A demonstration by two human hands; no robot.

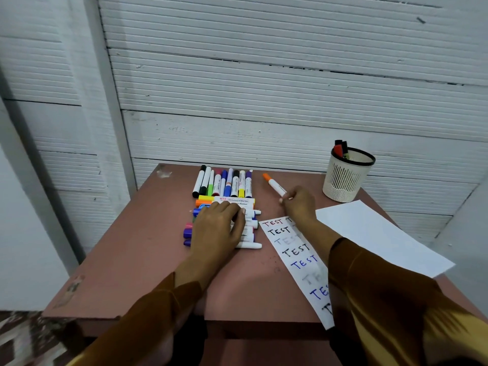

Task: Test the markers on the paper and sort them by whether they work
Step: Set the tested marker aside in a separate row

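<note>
both hands work over a reddish-brown tabletop (148,260) set against a white ribbed wall (264,88). left hand (216,228) lies flat, fingers loosely spread, on a stack of white-barrelled whiteboard markers (249,224) lying crosswise; right hand (298,204) pinches the tail of an orange-capped white marker (274,184), its cap pointing away. under the right forearm lies a white paper strip (293,257) lettered "test" in red, black, blue and faint grey, overlapping a blank white sheet (380,233). a row of capped coloured markers (224,182) lies at the far edge; a cream slotted plastic cup (346,178) holding a few markers stands at the far right.
</note>
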